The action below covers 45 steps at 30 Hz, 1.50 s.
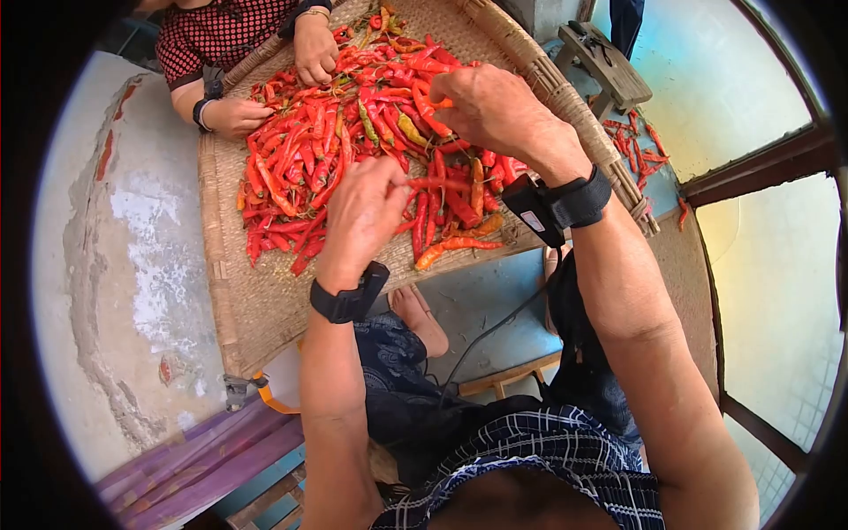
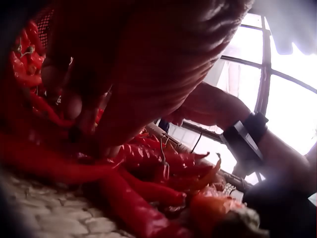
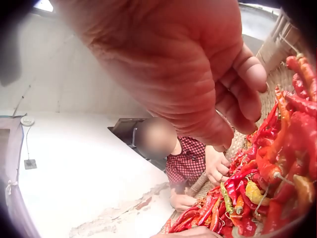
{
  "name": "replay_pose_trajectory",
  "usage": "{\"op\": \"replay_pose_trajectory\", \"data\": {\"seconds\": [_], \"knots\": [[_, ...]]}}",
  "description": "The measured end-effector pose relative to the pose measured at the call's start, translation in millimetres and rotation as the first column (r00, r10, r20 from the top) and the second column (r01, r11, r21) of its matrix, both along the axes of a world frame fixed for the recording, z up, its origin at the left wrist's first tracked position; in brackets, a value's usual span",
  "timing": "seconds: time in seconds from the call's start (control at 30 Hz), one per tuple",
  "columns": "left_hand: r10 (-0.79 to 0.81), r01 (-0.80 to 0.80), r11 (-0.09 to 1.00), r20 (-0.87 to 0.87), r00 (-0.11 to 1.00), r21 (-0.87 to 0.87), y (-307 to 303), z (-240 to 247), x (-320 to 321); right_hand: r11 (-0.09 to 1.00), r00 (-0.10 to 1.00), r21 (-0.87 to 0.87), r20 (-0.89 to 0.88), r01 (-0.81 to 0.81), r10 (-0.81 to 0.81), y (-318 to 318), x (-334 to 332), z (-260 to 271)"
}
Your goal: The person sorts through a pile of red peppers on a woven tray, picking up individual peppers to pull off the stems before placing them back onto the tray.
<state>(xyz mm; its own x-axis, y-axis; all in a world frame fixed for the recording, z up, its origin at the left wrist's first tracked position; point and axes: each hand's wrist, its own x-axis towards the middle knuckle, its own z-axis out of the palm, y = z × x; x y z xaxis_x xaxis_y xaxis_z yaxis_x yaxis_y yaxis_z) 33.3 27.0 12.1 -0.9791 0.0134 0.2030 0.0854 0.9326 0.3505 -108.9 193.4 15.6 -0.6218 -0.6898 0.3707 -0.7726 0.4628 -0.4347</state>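
A wide heap of red chili peppers (image 1: 309,159), with a few yellow-green ones, lies on a woven tray (image 1: 265,309). At the heap's near side my left hand (image 1: 360,216) has its fingers bent and pinches a red chili pepper (image 1: 439,184), which looks blurred. In the left wrist view that hand (image 2: 143,64) is dark and close over the peppers. My right hand (image 1: 495,106) hovers over the heap's right side. The right wrist view shows this hand (image 3: 183,64) with loosely bent fingers and nothing held.
Across the tray, another person's hands (image 1: 315,53) work at the heap's far left edge. A small wooden bench (image 1: 609,71) stands beyond the tray's right rim, with loose peppers (image 1: 636,150) on the floor below it. A peeling wall (image 1: 150,230) borders the left, window panes (image 1: 777,265) the right.
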Motion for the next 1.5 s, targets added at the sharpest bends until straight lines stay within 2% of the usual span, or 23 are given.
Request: {"op": "replay_pose_trajectory", "data": {"seconds": [0.03,0.07,0.13,0.23,0.3,0.33,0.4,0.47,0.53,0.6,0.8,0.87,0.93,1.03,1.07,1.1,1.13,1.17,1.2,1.23,1.27,1.33,1.5], "knots": [[0.089,-0.089,0.99,0.004,0.996,0.11,-2.7,1.7,-0.1,0.999,0.998,-0.035,0.052,-0.025,0.026,0.0,2.1,1.7],[0.089,-0.089,0.99,0.005,0.996,0.11,-5.9,5.8,0.0,0.999,0.998,-0.035,0.053,-0.025,0.026,0.0,4.1,3.6],[0.264,-0.263,0.856,0.061,0.963,0.446,-14.6,14.8,0.4,0.998,0.999,0.067,0.05,-0.008,0.005,-0.3,7.6,8.1],[0.379,-0.337,0.847,-0.022,0.925,0.412,-39.6,18.9,1.3,0.999,1.0,0.031,-0.003,0.014,-0.014,2.7,7.9,7.0],[0.521,-0.473,0.852,-0.449,0.726,0.225,-54.7,21.2,3.8,0.999,1.0,0.028,0.001,0.017,-0.017,2.7,6.1,5.3],[0.52,-0.473,0.852,-0.448,0.727,0.223,-58.5,22.3,6.3,0.999,1.0,0.027,0.004,0.021,-0.021,2.4,6.2,4.5],[0.447,-0.531,0.847,-0.55,0.706,0.007,-61.6,26.5,11.3,1.0,1.0,0.014,0.0,0.011,-0.01,1.5,7.2,3.6],[0.405,-0.378,0.912,-0.207,0.891,0.156,-35.1,30.7,14.9,1.0,1.0,0.006,-0.005,0.0,0.0,0.6,7.1,2.9],[0.184,-0.196,0.976,0.121,0.975,0.093,-24.5,12.3,16.1,0.995,1.0,0.101,-0.021,0.002,0.0,-2.9,5.3,1.1],[0.074,-0.059,0.988,0.104,0.992,-0.139,-14.4,-10.6,15.0,0.996,1.0,0.093,-0.017,-0.004,0.006,-4.7,3.6,-1.7],[0.025,-0.005,0.991,0.15,0.988,-0.136,-17.3,-11.8,10.6,0.999,0.999,0.044,-0.034,0.003,-0.002,-1.7,5.5,0.2],[0.096,-0.162,0.944,0.233,0.968,0.287,-25.9,0.0,13.5,1.0,0.999,0.01,-0.038,0.009,-0.009,-1.1,5.4,1.0],[0.189,-0.261,0.897,0.226,0.956,0.356,-33.3,19.9,16.5,1.0,0.999,0.01,-0.053,0.007,-0.007,1.4,4.9,1.0],[0.41,-0.372,0.868,-0.049,0.911,0.33,-62.4,22.2,19.3,1.0,0.995,0.031,-0.096,0.0,0.003,2.2,1.4,-5.7],[0.413,-0.379,0.865,-0.036,0.91,0.328,-72.2,19.8,19.5,0.999,0.997,0.034,-0.083,-0.004,0.006,1.0,-4.7,-8.1],[0.422,-0.424,0.904,-0.298,0.856,0.061,-74.4,22.9,19.4,0.999,0.995,0.027,-0.095,-0.034,0.036,-0.3,-13.3,-11.8],[0.333,-0.494,0.846,-0.526,0.783,-0.2,-73.0,23.8,23.2,0.998,0.993,0.023,-0.095,-0.067,0.069,-0.1,-7.4,-8.5],[0.343,-0.493,0.845,-0.498,0.796,-0.206,-69.3,23.9,26.4,0.972,0.977,0.236,-0.204,-0.004,0.053,-1.5,-6.8,-1.8],[0.326,-0.345,0.938,-0.238,0.915,-0.041,-62.3,25.0,25.1,0.984,0.997,0.169,-0.072,0.05,-0.038,-0.5,1.1,11.7],[0.231,-0.231,0.958,0.023,0.973,0.172,-54.8,21.8,24.6,0.986,0.997,0.166,-0.075,0.034,-0.022,-0.8,1.3,12.1],[0.083,-0.089,0.994,0.096,0.992,0.069,-46.6,14.8,21.9,0.987,0.997,0.161,-0.082,0.018,-0.005,-2.5,0.4,9.5],[-0.137,0.131,0.98,-0.028,0.99,-0.151,-38.1,-13.5,19.0,0.993,0.991,0.109,-0.124,-0.046,0.059,-2.2,0.0,2.3],[-0.13,0.139,0.967,0.056,0.99,-0.213,-28.9,-24.0,15.5,0.984,0.961,0.164,-0.251,-0.076,0.116,-6.2,-2.1,1.6]]}}
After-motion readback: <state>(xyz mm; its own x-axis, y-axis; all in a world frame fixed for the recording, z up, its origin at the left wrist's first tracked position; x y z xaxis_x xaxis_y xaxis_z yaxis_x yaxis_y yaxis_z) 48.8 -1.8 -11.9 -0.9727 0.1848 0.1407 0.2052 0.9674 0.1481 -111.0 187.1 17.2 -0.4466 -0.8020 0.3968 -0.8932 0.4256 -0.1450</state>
